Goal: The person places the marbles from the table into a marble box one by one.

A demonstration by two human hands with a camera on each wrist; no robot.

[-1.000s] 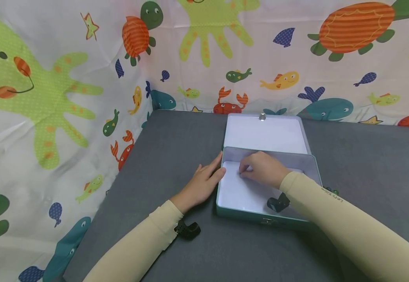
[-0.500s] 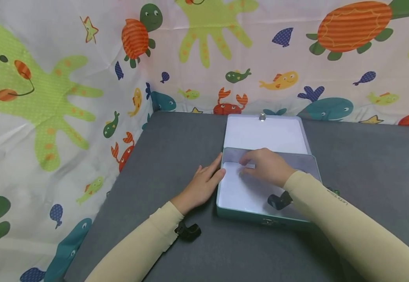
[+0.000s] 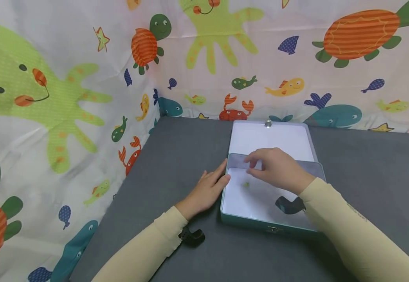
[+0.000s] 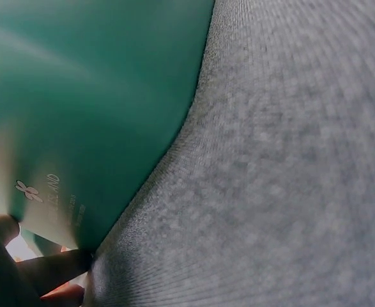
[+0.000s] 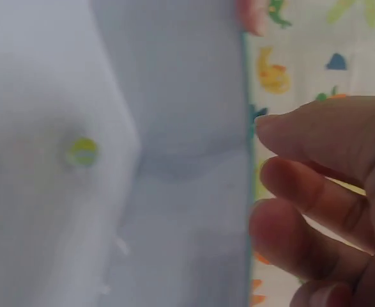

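A green tin box (image 3: 246, 222) with a white inside stands on the table, its lid laid back. On its floor, toward the left, lies a small yellow-green glass marble (image 3: 246, 184); the right wrist view shows the marble (image 5: 83, 152) apart from the fingers. My right hand (image 3: 278, 169) hovers over the box with loosely bent fingers and nothing between them. Against the box's left side, my left hand (image 3: 206, 194) rests with its fingers extended. Fingertips (image 4: 56, 267) touch the green wall in the left wrist view.
The box lid (image 3: 272, 139), with a metal clasp (image 3: 268, 123), lies flat behind the box. A white curtain (image 3: 204, 94) printed with sea animals hangs behind and to the left of the grey table (image 3: 176, 152).
My right hand has let go of the marble on the box floor and risen up and to the right. The left hand stays at the box's side. The head view has tilted slightly.
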